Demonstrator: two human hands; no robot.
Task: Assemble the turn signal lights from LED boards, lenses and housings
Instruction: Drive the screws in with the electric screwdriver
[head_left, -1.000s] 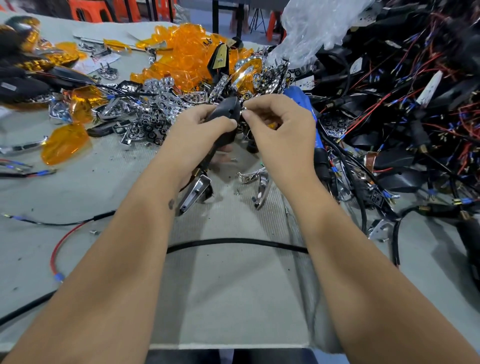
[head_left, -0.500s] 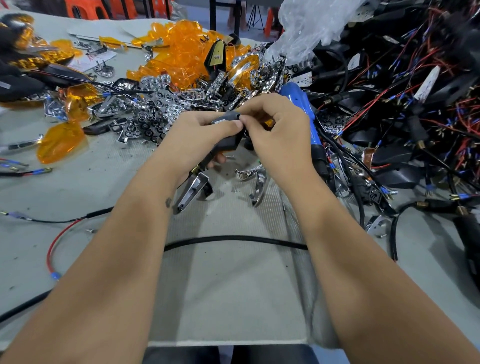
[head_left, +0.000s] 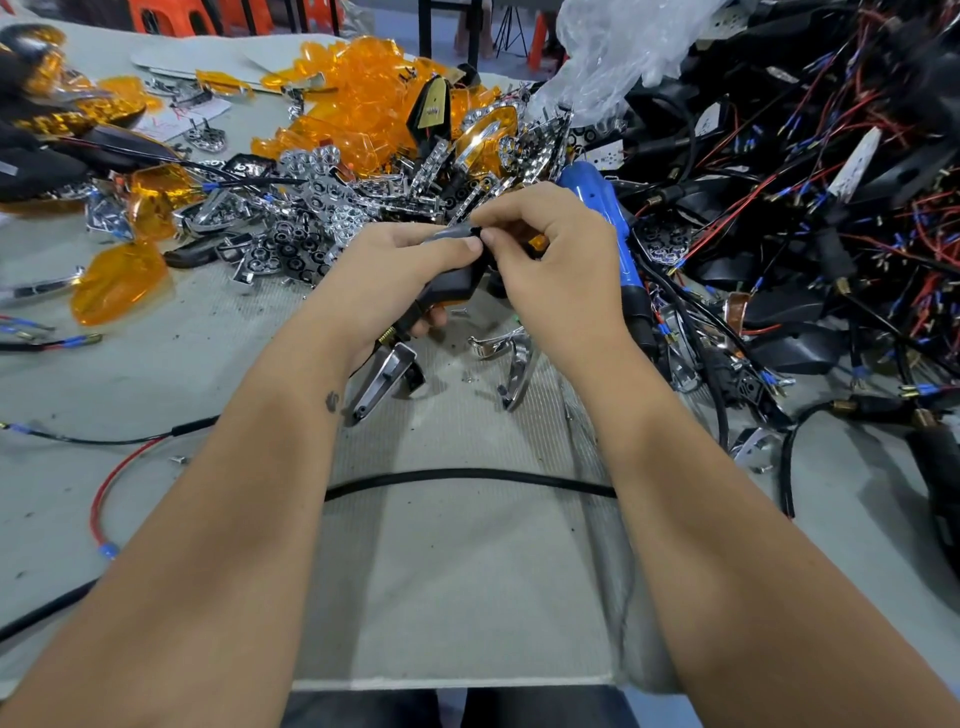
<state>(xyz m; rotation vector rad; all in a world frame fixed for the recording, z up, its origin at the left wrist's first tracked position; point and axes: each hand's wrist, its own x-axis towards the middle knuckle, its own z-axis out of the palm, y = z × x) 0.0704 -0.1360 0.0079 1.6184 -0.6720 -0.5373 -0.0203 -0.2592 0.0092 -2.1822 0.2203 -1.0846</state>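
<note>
My left hand (head_left: 395, 270) is still gripping the housing (head_left: 449, 280) (now lowered slightly) while my right hand (head_left: 550, 265) keeps pinching its top edge, seating a part.

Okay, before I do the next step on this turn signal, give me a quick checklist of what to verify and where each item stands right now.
1. Housing held firm: ok. The left hand grips the black housing above the table mat.
2. Right hand on the part: ok. The right hand pinches at the housing's top edge.
3. What the fingertips are seating: cannot tell, it is hidden between the hands.
4. Amber lenses within reach: ok, the pile of amber lenses lies just behind the hands.
5. Blue screwdriver at hand: ok, the blue screwdriver lies beside the right hand.
6. Black cable under the forearms: not ok, the black cable crosses the work area.
</note>
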